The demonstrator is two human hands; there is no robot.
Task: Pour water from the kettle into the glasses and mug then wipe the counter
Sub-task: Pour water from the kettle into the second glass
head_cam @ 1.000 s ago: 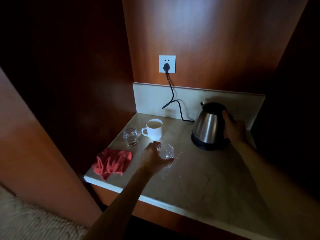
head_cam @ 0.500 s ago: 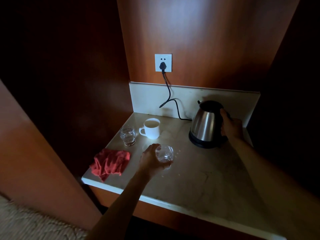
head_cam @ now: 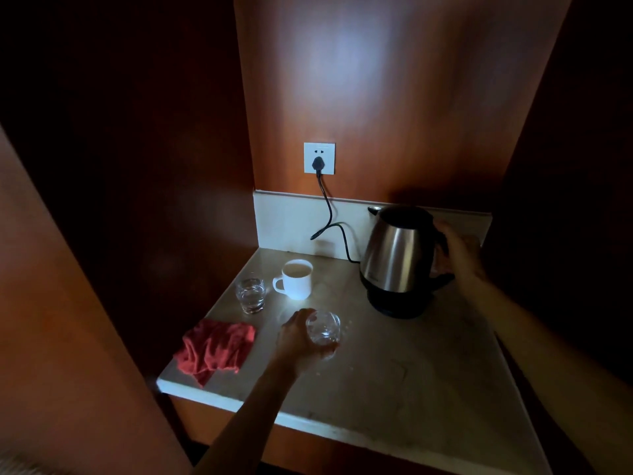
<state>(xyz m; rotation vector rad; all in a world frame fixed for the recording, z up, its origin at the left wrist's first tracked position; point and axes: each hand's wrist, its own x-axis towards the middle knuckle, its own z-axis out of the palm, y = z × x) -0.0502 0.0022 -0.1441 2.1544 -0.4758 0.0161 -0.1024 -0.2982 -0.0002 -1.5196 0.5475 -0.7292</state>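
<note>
Your left hand (head_cam: 297, 341) grips the clear tumbler (head_cam: 323, 329) mid-desk; your right hand (head_cam: 459, 252) grips the steel kettle (head_cam: 397, 258) at two o'clock. Risk: the cord (head_cam: 330, 214) snagging, spilling water.

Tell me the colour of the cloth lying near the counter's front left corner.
Red, crumpled cloth; seen in the head view, the only one.
</note>
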